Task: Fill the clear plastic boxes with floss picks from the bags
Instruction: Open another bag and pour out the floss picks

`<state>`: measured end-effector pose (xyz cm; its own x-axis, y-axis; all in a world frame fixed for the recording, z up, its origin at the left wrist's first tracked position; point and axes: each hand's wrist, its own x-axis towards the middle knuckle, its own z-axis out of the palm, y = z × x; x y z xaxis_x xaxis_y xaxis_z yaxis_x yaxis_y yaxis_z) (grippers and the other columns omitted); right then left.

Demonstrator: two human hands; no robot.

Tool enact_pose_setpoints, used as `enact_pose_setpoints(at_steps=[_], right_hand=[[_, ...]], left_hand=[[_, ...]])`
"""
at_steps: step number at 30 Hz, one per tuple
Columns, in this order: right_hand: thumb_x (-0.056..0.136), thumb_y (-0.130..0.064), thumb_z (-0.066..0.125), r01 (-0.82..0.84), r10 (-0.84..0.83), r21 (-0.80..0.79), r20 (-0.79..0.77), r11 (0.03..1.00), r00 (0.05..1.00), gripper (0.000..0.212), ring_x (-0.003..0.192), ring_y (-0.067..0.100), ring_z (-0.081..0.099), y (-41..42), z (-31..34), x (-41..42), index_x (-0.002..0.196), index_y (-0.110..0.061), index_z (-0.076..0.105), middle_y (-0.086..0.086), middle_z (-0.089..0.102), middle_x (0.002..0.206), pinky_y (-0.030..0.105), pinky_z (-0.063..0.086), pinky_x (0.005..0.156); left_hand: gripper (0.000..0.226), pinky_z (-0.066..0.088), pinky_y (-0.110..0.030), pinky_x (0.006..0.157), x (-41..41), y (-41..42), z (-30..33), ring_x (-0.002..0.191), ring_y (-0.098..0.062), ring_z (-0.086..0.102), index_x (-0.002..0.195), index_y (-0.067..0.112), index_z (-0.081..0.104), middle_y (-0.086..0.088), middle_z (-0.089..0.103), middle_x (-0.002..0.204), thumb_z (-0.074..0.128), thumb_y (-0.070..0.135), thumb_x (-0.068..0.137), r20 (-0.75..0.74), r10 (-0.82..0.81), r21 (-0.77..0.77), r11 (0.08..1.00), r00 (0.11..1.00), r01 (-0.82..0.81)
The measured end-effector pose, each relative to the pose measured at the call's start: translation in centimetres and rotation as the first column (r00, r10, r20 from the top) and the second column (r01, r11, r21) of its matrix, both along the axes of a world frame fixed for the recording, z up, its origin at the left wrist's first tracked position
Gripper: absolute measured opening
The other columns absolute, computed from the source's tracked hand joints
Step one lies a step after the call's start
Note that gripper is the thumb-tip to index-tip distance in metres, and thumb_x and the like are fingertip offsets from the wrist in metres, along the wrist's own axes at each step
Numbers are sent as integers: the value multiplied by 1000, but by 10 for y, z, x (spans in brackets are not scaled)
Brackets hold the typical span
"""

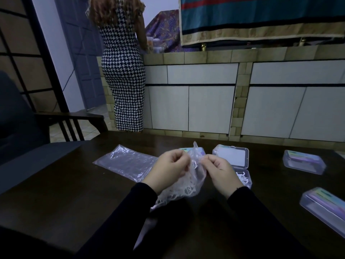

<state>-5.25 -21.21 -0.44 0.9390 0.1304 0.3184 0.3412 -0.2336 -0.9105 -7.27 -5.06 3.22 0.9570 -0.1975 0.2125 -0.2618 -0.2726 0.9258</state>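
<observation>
Both hands, left hand (169, 170) and right hand (220, 171), pinch a floss-pick bag (188, 181); parting its mouth evenly over the open box (242, 177) should avoid spills.

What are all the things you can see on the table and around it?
bag of floss picks: one, clear with white picks, held above the table's near middle
empty bag: one, clear, flat on the table, left
open box: one, clear, a few white picks inside, by the right hand
closed boxes: two at the right edge, clear with pastel labels; another partly hidden behind the bag
table: one, dark brown
chair: one, dark, left
cabinets: white doors, tiled counter, behind
standing person: one, checked dress, at the counter
left hand: pinches the bag
right hand: pinches the bag
</observation>
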Motion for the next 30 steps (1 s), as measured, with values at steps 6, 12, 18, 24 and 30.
enact_pose_setpoints(at_steps=[6,12,18,24,30], right_hand=[[95,-31,54,6,-19,-142,-90,990,996,43,57,10,49,-13,-1,3,64,-2,59,-2,51,54,28,43,67],[91,-14,58,90,-112,-137,-167,986,979,31,54,12,45,-19,0,8,66,4,61,4,47,54,28,41,58],[90,-12,60,87,-115,-200,-136,976,984,33,54,12,47,-18,-2,6,58,-11,55,0,49,52,31,44,62],[93,-16,57,46,-130,-276,-295,960,947,33,54,13,47,-21,-7,9,60,-12,54,2,48,55,24,40,55],[91,-36,60,174,-204,-326,-60,929,977,38,70,21,57,-10,-6,0,69,-5,57,9,57,67,32,48,69]], left_hand=[[32,31,-20,47,7,14,-1,49,-10,40,61,16,56,5,52,55,50,9,91,63,92,-53,995,994,-89],[35,34,-29,56,13,17,-4,54,-13,41,55,19,50,6,48,53,51,12,89,149,221,-62,975,964,-214],[33,34,-27,55,8,14,-5,54,-11,41,56,18,50,7,48,53,50,13,89,145,158,-4,987,977,-159],[35,33,-25,52,10,19,-5,53,-12,41,55,19,54,4,54,57,52,15,90,99,109,-5,994,989,-109],[41,46,-31,64,17,43,-14,63,-14,57,69,13,61,2,63,66,52,46,92,191,286,457,821,939,-343]])
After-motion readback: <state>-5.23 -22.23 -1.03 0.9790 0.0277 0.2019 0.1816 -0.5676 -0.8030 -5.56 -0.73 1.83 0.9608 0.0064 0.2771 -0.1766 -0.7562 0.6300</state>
